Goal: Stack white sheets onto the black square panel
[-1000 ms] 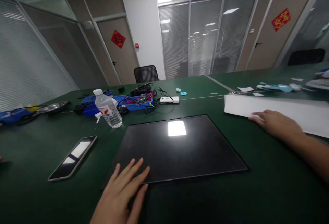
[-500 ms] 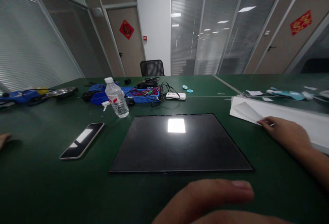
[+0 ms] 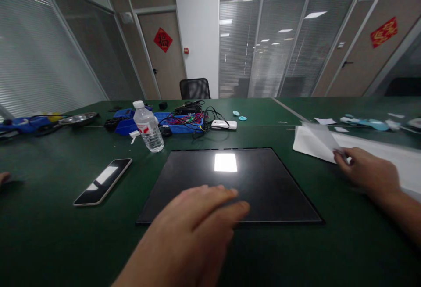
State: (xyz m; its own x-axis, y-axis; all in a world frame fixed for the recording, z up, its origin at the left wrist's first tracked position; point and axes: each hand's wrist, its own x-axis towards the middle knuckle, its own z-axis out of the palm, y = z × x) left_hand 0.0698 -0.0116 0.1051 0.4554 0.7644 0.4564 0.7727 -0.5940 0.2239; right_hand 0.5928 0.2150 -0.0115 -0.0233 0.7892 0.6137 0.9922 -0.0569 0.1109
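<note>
A glossy black panel point(image 3: 250, 177) lies flat on the green table point(image 3: 49, 234) in front of me. My left hand point(image 3: 194, 230) hovers over the panel's near edge, fingers stretched out and together, holding nothing. My right hand point(image 3: 368, 173) is at the right, pinching the lifted corner of a white sheet point(image 3: 315, 142) that lies on a wider stack of white paper point(image 3: 388, 155).
A phone point(image 3: 102, 181) lies left of the panel, a water bottle point(image 3: 148, 127) behind it. Blue trays with tangled wires point(image 3: 184, 122) and a white device point(image 3: 224, 124) sit farther back. Someone's fingertip point(image 3: 4, 177) shows at the left edge. A black chair point(image 3: 194, 88) stands beyond the table.
My left hand left the panel's near left corner, swung right and now hangs over its near edge. My right hand has peeled the sheet's corner up.
</note>
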